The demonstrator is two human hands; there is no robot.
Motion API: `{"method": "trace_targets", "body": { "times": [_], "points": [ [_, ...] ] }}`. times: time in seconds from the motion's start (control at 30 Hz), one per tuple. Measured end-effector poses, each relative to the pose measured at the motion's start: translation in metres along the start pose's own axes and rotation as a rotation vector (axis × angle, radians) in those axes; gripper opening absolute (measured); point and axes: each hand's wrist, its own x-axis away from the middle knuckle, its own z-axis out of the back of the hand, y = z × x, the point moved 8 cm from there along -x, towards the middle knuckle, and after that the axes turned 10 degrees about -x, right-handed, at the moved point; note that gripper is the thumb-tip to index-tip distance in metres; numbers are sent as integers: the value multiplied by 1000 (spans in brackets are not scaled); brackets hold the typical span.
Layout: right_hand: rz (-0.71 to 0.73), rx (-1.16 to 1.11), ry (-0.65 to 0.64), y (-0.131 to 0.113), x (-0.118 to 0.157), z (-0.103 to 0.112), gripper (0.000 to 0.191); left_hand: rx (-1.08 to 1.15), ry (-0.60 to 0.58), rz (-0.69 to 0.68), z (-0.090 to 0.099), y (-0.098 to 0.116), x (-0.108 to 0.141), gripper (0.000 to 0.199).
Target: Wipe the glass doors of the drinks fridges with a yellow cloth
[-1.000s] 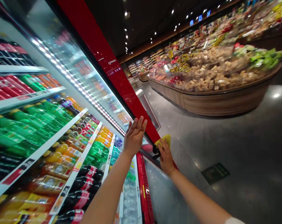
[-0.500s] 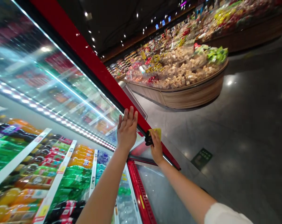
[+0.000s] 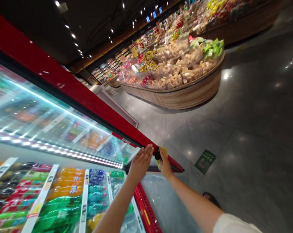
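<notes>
A red-framed glass cooler door (image 3: 97,106) slants across the view, swung open over shelves of bottled drinks. My left hand (image 3: 140,164) lies against the inner edge of its frame, fingers stretched out and holding nothing. Just to the right, my right hand (image 3: 165,164) is closed on a yellow cloth (image 3: 166,151), pressed at the outer side of the frame. Beside those fingers sits a black fitting (image 3: 157,153) on the door; part of it is covered. Much of the cloth is hidden behind the hand.
Orange soda bottles (image 3: 66,183) and green bottles (image 3: 61,210) fill the cooler at lower left, divided by white price rails (image 3: 40,200). A rounded wooden display stand (image 3: 190,97) with packaged goods stands beyond the door. A green floor sign (image 3: 205,161) and a shoe (image 3: 211,199) are at right.
The door has swung to a flatter slant, lower in view. My left hand has moved right and down along the frame, closer to my right hand, which keeps the yellow cloth.
</notes>
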Motion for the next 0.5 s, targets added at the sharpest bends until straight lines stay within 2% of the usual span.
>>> {"method": "trace_targets", "body": {
  "times": [0.1, 0.2, 0.37, 0.5],
  "points": [
    [-56, 8, 36, 26, 12, 10, 76, 7, -38, -33, -22, 21, 5, 65],
    [-93, -24, 14, 43, 22, 12, 78, -24, -57, -21, -36, 33, 12, 67],
    [-208, -76, 52, 68, 35, 26, 79, -111, -132, -78, -47, 35, 22, 78],
    [-202, -94, 63, 67, 37, 23, 81, -159, -221, -145, -53, 31, 23, 78]
  ]
}}
